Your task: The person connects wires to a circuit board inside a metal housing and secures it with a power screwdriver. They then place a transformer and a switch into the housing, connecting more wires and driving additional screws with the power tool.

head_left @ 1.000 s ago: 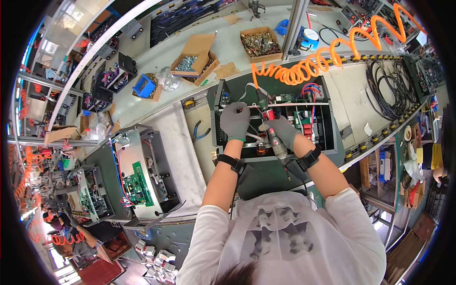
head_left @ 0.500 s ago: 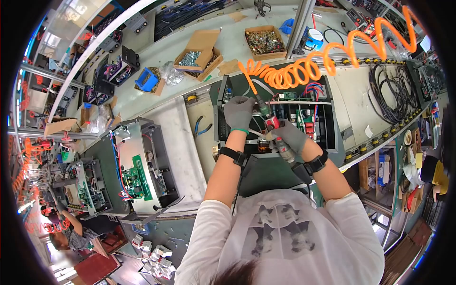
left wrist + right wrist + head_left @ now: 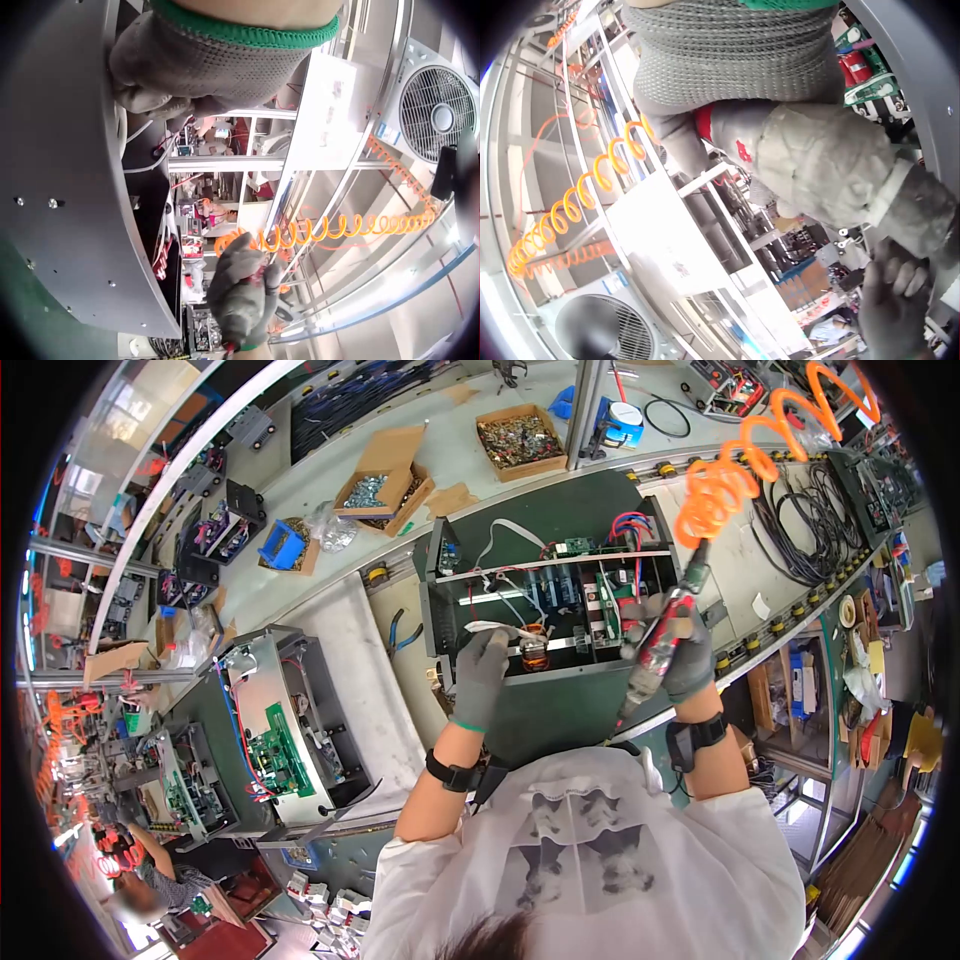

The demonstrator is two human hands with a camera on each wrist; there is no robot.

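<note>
An open dark-grey metal chassis [image 3: 560,670] lies in front of the person, with circuit boards, wires and a copper-wound coil [image 3: 535,650] inside. The gloved left hand [image 3: 482,678] is at its near left edge, fingers curled, pinching a white cable [image 3: 500,627] beside the coil. Off the chassis's right end, the gloved right hand [image 3: 690,660] grips a pneumatic screwdriver [image 3: 655,655], whose tip points back toward the person. Its taped grey body [image 3: 817,161] fills much of the right wrist view. An orange coiled air hose [image 3: 720,500] runs from the tool's upper end.
Blue-handled pliers [image 3: 405,632] lie left of the chassis. Boxes of screws [image 3: 520,442] and a blue scoop [image 3: 283,543] stand on the back bench. Another opened unit [image 3: 290,730] is further left on the line. Black cables [image 3: 810,550] lie coiled at right.
The right hand has swung the screwdriver from over the chassis out to the right, the hose following. The left hand has come down from the inner crossbar to the near edge.
</note>
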